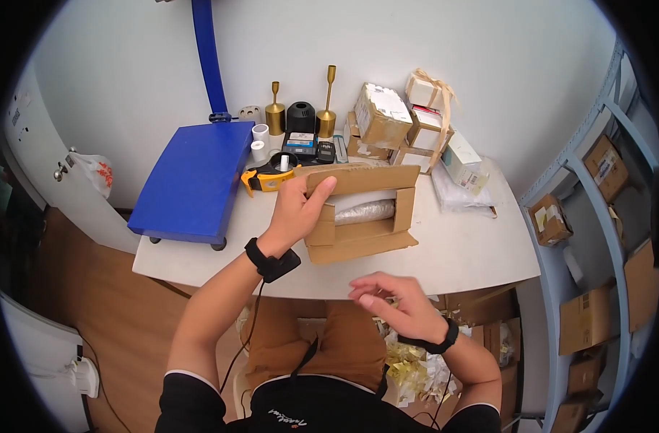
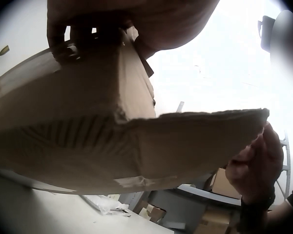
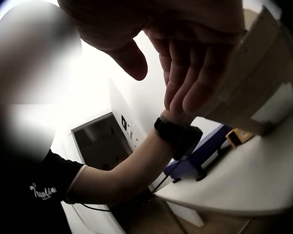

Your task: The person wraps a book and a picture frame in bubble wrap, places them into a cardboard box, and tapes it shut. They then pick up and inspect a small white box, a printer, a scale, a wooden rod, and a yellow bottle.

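An opened cardboard box (image 1: 362, 249) is tilted above the front of the table, its mouth facing me with the flaps spread. Inside lies a bundle in clear, shiny wrap (image 1: 365, 211), with something white behind it. My left hand (image 1: 297, 211) grips the box at its upper left edge, thumb over the flap and fingers behind. In the left wrist view those fingers hold the top of the box (image 2: 78, 107). Lower and to the right, my right hand (image 1: 403, 302) hovers near the table's front edge, apart from the box, fingers relaxed. The right wrist view shows its fingers (image 3: 178, 73) loosely bent, holding nothing.
A blue platform scale (image 1: 192, 180) stands at the left of the white table (image 1: 474, 252). A yellow-and-black tape dispenser (image 1: 268, 177), brass candlesticks (image 1: 275, 119) and stacked boxes (image 1: 383, 119) line the back. Shelving (image 1: 560, 274) rises at right; paper scraps (image 1: 416, 368) lie below.
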Demonstrator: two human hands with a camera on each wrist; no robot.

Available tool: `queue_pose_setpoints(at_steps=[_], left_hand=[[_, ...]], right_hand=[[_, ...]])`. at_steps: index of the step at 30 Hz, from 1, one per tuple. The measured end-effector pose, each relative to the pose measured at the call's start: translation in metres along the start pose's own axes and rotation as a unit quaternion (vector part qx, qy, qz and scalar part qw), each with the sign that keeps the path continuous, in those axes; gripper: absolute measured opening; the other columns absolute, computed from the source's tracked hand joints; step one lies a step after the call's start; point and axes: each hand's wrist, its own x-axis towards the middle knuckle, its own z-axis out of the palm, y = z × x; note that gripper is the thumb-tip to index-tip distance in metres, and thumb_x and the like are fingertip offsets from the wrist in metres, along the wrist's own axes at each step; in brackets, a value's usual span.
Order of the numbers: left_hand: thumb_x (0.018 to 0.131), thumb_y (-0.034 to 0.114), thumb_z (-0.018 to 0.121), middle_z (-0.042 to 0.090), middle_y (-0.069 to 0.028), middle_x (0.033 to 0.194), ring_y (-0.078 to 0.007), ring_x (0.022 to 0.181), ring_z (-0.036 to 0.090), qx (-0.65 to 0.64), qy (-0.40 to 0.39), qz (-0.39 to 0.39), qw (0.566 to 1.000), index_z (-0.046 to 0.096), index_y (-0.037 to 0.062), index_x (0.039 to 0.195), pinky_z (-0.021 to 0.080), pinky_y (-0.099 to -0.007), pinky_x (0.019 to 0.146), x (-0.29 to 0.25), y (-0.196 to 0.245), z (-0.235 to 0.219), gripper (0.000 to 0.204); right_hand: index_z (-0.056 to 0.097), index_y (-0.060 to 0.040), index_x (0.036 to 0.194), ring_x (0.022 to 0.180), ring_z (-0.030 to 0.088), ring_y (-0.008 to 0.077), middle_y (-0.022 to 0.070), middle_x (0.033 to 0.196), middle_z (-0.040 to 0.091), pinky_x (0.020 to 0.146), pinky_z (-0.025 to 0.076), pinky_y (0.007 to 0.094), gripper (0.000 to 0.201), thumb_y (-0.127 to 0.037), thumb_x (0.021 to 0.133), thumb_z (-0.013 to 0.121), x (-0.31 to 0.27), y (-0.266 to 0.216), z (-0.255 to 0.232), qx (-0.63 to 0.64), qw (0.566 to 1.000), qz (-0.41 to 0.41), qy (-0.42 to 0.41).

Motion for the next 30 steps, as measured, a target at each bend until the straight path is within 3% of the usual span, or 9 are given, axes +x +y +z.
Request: queue_pose_setpoints(at_steps=[4, 8, 14, 16, 18, 19, 22, 27, 30], left_hand=[[0.101, 0.023, 0.060, 0.073, -0.0051, 0.091, -0.0070, 0.081, 0.060, -0.013, -0.016, -0.001, 1.000, 0.070, -0.0055, 0.111, 0.050, -0.0263, 0.074, 0.008, 0.007, 0.007, 0.031], [0.099, 0.021, 0.063, 0.073, -0.0062, 0.088, -0.0080, 0.078, 0.060, -0.012, -0.012, -0.029, 0.999, 0.071, -0.0060, 0.108, 0.050, -0.0271, 0.071, 0.008, 0.014, 0.011, 0.029], [0.098, 0.022, 0.066, 0.074, -0.0069, 0.096, -0.0084, 0.085, 0.063, -0.078, 0.045, -0.029, 0.996, 0.070, -0.0072, 0.109, 0.051, -0.0261, 0.077, -0.006, -0.008, 0.012, 0.031], [0.097, 0.021, 0.066, 0.073, -0.0124, 0.107, -0.0156, 0.102, 0.066, -0.052, 0.021, -0.073, 0.996, 0.071, -0.0030, 0.112, 0.051, -0.0304, 0.088, -0.023, -0.023, 0.000, 0.029], [0.095, 0.020, 0.067, 0.070, -0.0173, 0.118, -0.0263, 0.120, 0.061, 0.099, -0.003, 0.010, 0.995, 0.072, 0.0023, 0.114, 0.048, -0.0362, 0.099, -0.043, -0.033, -0.006, 0.027], [0.092, 0.019, 0.069, 0.065, -0.0195, 0.130, -0.0353, 0.135, 0.049, 0.083, -0.036, -0.035, 0.995, 0.074, 0.0065, 0.116, 0.042, -0.0420, 0.109, -0.055, -0.032, -0.011, 0.027], [0.091, 0.018, 0.069, 0.065, -0.0180, 0.132, -0.0365, 0.137, 0.047, 0.178, -0.101, 0.030, 0.978, 0.074, 0.0061, 0.116, 0.041, -0.0438, 0.110, -0.085, -0.045, -0.018, 0.028], [0.082, 0.011, 0.070, 0.038, -0.0254, 0.156, -0.0418, 0.139, 0.042, 0.327, -0.107, 0.074, 0.936, 0.055, 0.0070, 0.142, 0.040, -0.0451, 0.111, -0.114, -0.046, -0.011, 0.062], [0.078, 0.007, 0.068, 0.023, -0.0283, 0.162, -0.0471, 0.136, 0.045, 0.253, -0.077, -0.011, 0.964, 0.037, 0.0063, 0.153, 0.045, -0.0442, 0.107, -0.118, -0.043, -0.004, 0.081]], right_hand=[[0.063, 0.0025, 0.122, 0.095, 0.069, 0.0309, 0.0192, 0.104, 0.071, 0.084, 0.054, 0.0363, 0.029, -0.011, 0.096, 0.061, 0.030, -0.019, -0.033, -0.290, 0.927, -0.194, 0.138], [0.058, 0.0036, 0.127, 0.094, 0.065, 0.0387, 0.0208, 0.101, 0.068, 0.082, 0.054, 0.0419, 0.042, -0.023, 0.096, 0.064, 0.071, 0.011, -0.041, -0.350, 0.904, -0.202, 0.141], [0.038, 0.0067, 0.142, 0.111, 0.058, 0.0420, 0.0265, 0.126, 0.058, 0.093, 0.049, 0.0473, 0.069, -0.036, 0.094, 0.065, 0.085, 0.034, 0.012, -0.346, 0.923, -0.171, 0.022], [0.037, 0.0089, 0.142, 0.117, 0.054, 0.0457, 0.0303, 0.131, 0.051, 0.100, 0.046, 0.0470, 0.070, -0.036, 0.095, 0.064, 0.083, 0.040, 0.023, -0.305, 0.944, -0.123, -0.027], [0.036, 0.0043, 0.146, 0.114, 0.056, 0.0436, 0.0243, 0.135, 0.050, 0.097, 0.048, 0.0484, 0.071, -0.032, 0.093, 0.066, 0.080, 0.068, 0.036, -0.335, 0.923, -0.189, 0.002], [0.036, 0.0010, 0.147, 0.116, 0.055, 0.0449, 0.0236, 0.139, 0.046, 0.099, 0.048, 0.0490, 0.070, -0.029, 0.092, 0.067, 0.075, 0.074, 0.038, -0.338, 0.925, -0.172, -0.018], [0.036, -0.0018, 0.148, 0.119, 0.054, 0.0455, 0.0235, 0.142, 0.044, 0.100, 0.047, 0.0496, 0.070, -0.028, 0.091, 0.067, 0.061, 0.093, 0.042, -0.337, 0.931, -0.124, -0.059], [0.050, -0.0007, 0.138, 0.119, 0.053, 0.0448, 0.0250, 0.127, 0.055, 0.100, 0.046, 0.0481, 0.051, -0.020, 0.093, 0.064, 0.042, 0.112, 0.034, -0.345, 0.928, -0.126, 0.058], [0.052, 0.0003, 0.135, 0.116, 0.054, 0.0441, 0.0244, 0.123, 0.057, 0.101, 0.043, 0.0490, 0.049, -0.015, 0.091, 0.065, 0.035, 0.114, 0.032, -0.362, 0.921, -0.127, 0.066]])
